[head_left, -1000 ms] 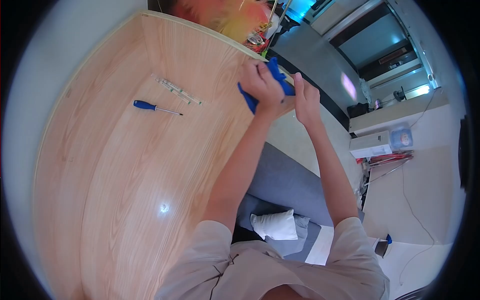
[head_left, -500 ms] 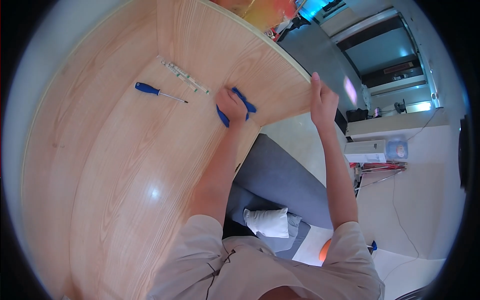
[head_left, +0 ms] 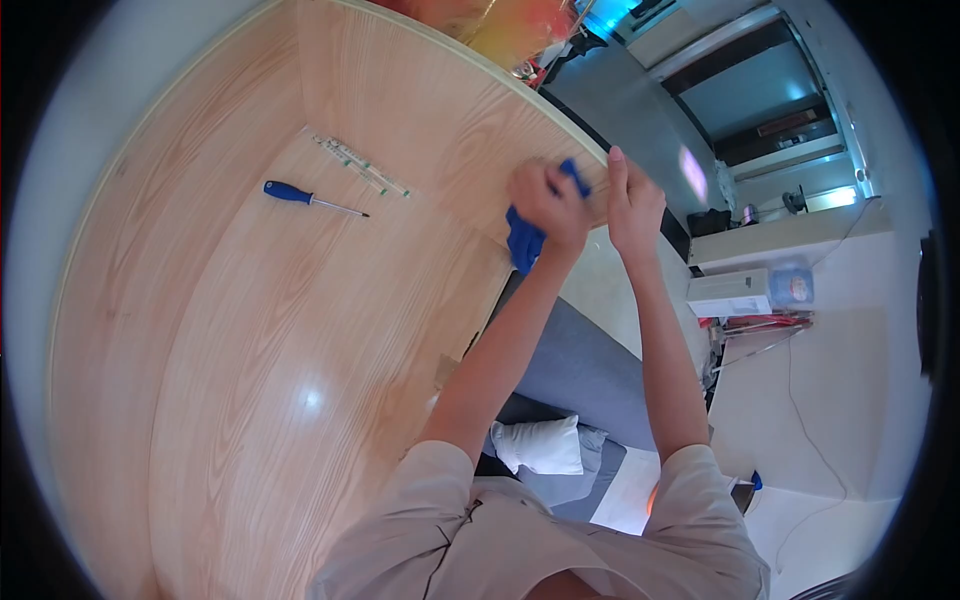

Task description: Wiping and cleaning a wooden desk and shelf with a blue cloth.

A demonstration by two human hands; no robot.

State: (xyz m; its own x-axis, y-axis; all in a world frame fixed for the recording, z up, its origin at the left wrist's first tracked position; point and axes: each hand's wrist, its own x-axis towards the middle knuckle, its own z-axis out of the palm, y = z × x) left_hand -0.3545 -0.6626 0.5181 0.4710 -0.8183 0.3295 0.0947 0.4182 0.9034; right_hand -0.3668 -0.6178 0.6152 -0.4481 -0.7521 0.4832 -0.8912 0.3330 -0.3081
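While the left hand (head_left: pixel 545 203) stayed clenched on the blue cloth (head_left: pixel 524 240) at the panel's (head_left: pixel 250 380) right edge, it had slid back up that edge; the right hand (head_left: pixel 632 205), fingers together, apparently braced beside it. The screwdriver (head_left: pixel 310 199) lay well left, unmoved.

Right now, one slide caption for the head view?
Left hand presses blue cloth against wooden panel; right hand steadies its edge.

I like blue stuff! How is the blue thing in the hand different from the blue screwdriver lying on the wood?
The blue cloth is soft and bunched in the left hand; the screwdriver is stiff, thin and straight. The cloth is held at the wooden panel's edge; the screwdriver lies alone, untouched. Both are blue.
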